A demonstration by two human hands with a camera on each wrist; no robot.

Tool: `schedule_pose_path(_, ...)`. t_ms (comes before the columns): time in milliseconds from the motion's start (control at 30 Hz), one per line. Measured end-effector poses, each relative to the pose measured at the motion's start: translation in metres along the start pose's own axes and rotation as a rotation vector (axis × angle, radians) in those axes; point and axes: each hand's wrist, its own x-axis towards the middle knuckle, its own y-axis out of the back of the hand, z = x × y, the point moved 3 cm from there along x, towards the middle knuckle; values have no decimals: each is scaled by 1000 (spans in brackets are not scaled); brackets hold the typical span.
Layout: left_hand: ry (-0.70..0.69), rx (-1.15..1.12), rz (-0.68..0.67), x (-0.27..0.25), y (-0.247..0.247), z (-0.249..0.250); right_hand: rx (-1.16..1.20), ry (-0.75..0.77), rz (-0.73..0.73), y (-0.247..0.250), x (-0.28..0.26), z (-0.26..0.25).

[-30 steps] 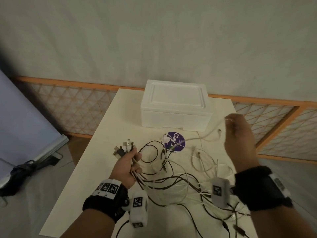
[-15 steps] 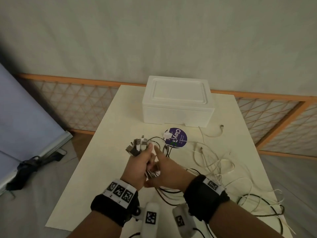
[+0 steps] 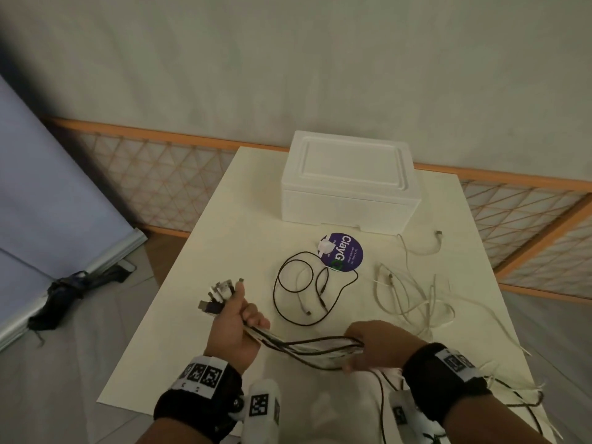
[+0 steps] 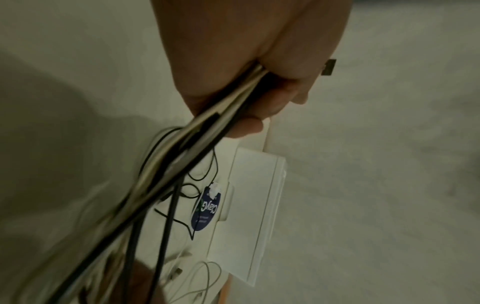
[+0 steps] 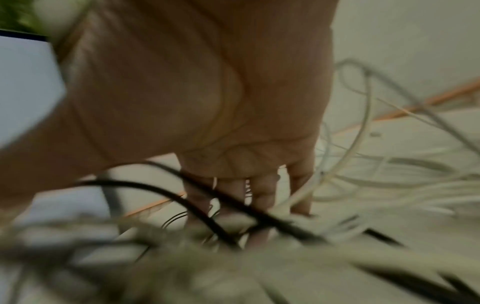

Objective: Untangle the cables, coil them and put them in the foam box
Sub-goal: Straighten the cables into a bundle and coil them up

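My left hand (image 3: 238,318) grips a bundle of black and white cables (image 3: 315,347) just below their plugs (image 3: 221,293), which stick out above my fist. My right hand (image 3: 368,346) is curled round the same bundle a short way to the right, and the bundle sags between the two hands. In the left wrist view the cables (image 4: 197,156) run out from under my curled fingers (image 4: 262,105). The right wrist view is blurred, with cables (image 5: 233,207) crossing my fingers. The white foam box (image 3: 350,182) stands lidded at the table's far edge.
A loose black cable loop (image 3: 304,293) and a purple round sticker (image 3: 344,251) lie mid-table. White cables (image 3: 413,293) sprawl at the right and trail over the table's near right edge. An orange lattice fence (image 3: 160,177) runs behind the table.
My right hand came from holding a white cable up high at the right to the left hand, then slid rightward along the bundle. The left hand kept its grip on the plug ends.
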Motion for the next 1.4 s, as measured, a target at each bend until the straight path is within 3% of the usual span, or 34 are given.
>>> schedule_pose_path(67,22,69,14,4,2,-4,230,9,108,6,8,-3)
schedule_pose_path(133,33,134,6,6,2,-7,209,-7,324,17,24,-11)
schedule_pose_path(200,38,178,-15,6,-1,-8,116,-31,403,19,46,-22)
schedule_pose_path(467,-6,309,-127,8,-21,0,-214,-126,250,7,101,-31)
schedule_pose_path(600,9,330,-135,14,-22,3,-343,-61,200,10,98,-31)
schedule_pose_path(633,8,348,-139,15,-23,4,-332,-50,218,15,94,-34)
schedule_pose_path(700,-25,401,-163,17,-28,6,-271,30,391,34,83,-44)
schedule_pose_path(767,-95,472,-199,18,-38,9,-388,135,532,57,66,-61)
schedule_pose_path(833,-155,544,-246,20,-52,9,-508,130,534,72,53,-72)
schedule_pose_path(1000,-255,858,-314,22,-80,7,-648,328,561,97,13,-103)
schedule_pose_path(1033,-254,879,-320,22,-82,6,-625,362,617,101,5,-107)
schedule_pose_path(1200,-310,791,-360,14,-87,10,318,411,731,123,-18,-105)
schedule_pose_path(1267,-302,640,-449,7,-93,12,584,431,644,117,-12,-98)
schedule_pose_path(1333,-343,587,-512,-1,-98,17,647,428,393,102,-5,-101)
schedule_pose_path(1400,-369,599,-550,-7,-100,23,437,435,336,89,-1,-105)
